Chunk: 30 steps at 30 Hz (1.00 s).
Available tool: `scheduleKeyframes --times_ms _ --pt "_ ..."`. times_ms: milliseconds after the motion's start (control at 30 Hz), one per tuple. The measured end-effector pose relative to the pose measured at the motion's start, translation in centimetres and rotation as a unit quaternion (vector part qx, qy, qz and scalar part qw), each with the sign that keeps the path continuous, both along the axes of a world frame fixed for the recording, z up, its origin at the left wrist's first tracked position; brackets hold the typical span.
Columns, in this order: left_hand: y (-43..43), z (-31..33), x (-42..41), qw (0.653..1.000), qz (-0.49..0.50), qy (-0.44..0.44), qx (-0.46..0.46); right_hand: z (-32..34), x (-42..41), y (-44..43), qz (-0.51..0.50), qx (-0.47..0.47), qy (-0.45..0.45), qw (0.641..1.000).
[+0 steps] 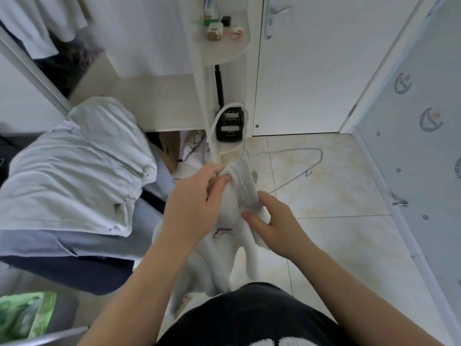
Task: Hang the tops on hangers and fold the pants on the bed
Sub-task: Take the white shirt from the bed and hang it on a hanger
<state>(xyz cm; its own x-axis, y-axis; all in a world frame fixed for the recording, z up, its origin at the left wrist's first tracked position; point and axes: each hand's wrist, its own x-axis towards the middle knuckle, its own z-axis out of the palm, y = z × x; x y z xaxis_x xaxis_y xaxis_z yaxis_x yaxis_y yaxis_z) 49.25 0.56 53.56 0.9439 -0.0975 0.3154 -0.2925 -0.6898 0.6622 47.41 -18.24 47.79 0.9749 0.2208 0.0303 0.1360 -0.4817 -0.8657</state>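
Since the hanger has to go in through the neck, I am holding the one white top (234,216) at centre frame. My left hand (192,203) is pinching its ribbed collar and my right hand (274,226) is gripping the cloth below. One wire hanger (291,151) is poking out toward the upper right. One pale heap of clothes (79,171) is lying on the bed (30,245) at left.

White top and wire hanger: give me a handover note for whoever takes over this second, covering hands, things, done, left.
Left hand grips the ribbed collar of the white top with red embroidery.
Right hand pinches its fabric below the collar.
White wire hanger: one arm sticks out right of the collar, rest hidden.
Pale crumpled garments lie on the bed, left.
Done: nothing visibly finished.
Left: seat this top on the hanger, hang it, sort the pile.
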Motion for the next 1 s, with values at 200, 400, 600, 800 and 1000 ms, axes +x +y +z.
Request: scheduleKeyframes --times_ms 200,400,600,800,1000 --pt "1.9 -1.1 -1.4 1.0 0.008 0.013 -0.023 -3.4 -0.5 -1.0 0.048 -0.043 0.044 0.997" --pt "4.8 -1.1 -2.1 0.999 0.007 0.026 -0.026 -8.6 0.1 -3.8 0.071 -0.308 0.047 0.948" --pt "8.8 -1.3 -2.7 0.996 -0.023 0.08 -0.028 -8.7 1.5 -7.7 0.037 -0.366 0.041 0.929" --pt "10.2 -1.2 -2.4 0.982 -0.062 0.173 -0.039 -5.4 3.2 -8.6 0.033 -0.284 -0.008 0.958" --pt "10.8 0.1 -2.1 0.983 -0.024 0.103 -0.147 -3.0 4.7 -8.9 -0.003 -0.23 -0.032 0.973"
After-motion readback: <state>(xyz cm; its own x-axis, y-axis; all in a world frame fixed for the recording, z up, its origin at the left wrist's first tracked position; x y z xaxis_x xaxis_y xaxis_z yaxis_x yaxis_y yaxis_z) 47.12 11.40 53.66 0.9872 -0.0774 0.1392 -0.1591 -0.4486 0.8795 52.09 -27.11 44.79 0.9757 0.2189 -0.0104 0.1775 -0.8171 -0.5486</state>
